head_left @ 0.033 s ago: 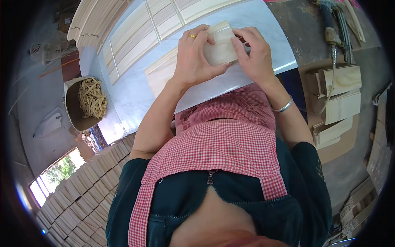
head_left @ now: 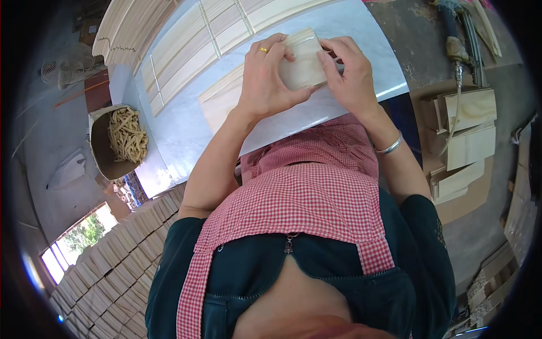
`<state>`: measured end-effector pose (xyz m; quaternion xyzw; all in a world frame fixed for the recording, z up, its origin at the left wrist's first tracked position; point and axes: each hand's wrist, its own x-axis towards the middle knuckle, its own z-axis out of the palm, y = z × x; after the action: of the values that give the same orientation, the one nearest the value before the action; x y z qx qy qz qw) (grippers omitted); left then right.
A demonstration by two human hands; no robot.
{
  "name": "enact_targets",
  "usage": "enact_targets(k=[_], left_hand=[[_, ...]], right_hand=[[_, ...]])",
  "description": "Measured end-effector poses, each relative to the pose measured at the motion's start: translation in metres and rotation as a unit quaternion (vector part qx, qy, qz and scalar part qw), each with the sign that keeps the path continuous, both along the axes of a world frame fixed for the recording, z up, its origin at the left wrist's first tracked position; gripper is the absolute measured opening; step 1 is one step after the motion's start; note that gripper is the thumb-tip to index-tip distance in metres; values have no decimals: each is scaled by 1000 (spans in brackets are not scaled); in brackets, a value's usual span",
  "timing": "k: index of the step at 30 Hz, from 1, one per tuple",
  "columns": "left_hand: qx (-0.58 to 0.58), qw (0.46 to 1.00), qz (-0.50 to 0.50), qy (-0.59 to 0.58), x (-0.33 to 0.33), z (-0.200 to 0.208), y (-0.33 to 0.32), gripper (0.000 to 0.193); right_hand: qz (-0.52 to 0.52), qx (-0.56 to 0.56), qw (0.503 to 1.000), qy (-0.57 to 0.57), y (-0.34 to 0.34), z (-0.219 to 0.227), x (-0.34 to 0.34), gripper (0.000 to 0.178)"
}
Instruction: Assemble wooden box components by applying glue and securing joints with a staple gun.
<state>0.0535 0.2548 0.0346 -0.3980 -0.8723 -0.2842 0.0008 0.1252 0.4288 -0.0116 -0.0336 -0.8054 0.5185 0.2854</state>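
Over the white table (head_left: 186, 131) is the pale wood block (head_left: 304, 63); L hand (head_left: 265, 79) is w/ grip clamped on its left side, R hand (head_left: 351, 74) same, on right side.

You had one left hand (head_left: 265, 76), one right hand (head_left: 351, 73) and one squarish wooden bundle (head_left: 303, 65) between them. You wore one ring (head_left: 263, 50), one bangle (head_left: 389, 144) and one checked apron (head_left: 293, 192). On your one tabletop (head_left: 378, 56), three pale bands (head_left: 209, 31) crossed the slats (head_left: 183, 66). You had three piles of boards (head_left: 470, 148), one hosed tool (head_left: 455, 48) and one open box (head_left: 103, 144) of uncountable strips (head_left: 127, 135).
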Motion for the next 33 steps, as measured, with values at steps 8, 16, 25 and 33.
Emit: enact_targets(k=[8, 16, 25, 33], left_hand=[[4, 1000, -12, 19, -2, -5, -3, 63], [20, 1000, -15, 17, -3, -4, -1, 62], [20, 999, -28, 10, -5, -4, -1, 62], [26, 999, -36, 18, -7, -7, -2, 63]], right_hand=[[33, -44, 998, -17, 9, 1, -8, 21], [23, -57, 998, -28, 5, 0, -10, 20], [0, -51, 998, 27, 4, -2, -14, 15], [43, -94, 995, -2, 24, 0, 7, 15]])
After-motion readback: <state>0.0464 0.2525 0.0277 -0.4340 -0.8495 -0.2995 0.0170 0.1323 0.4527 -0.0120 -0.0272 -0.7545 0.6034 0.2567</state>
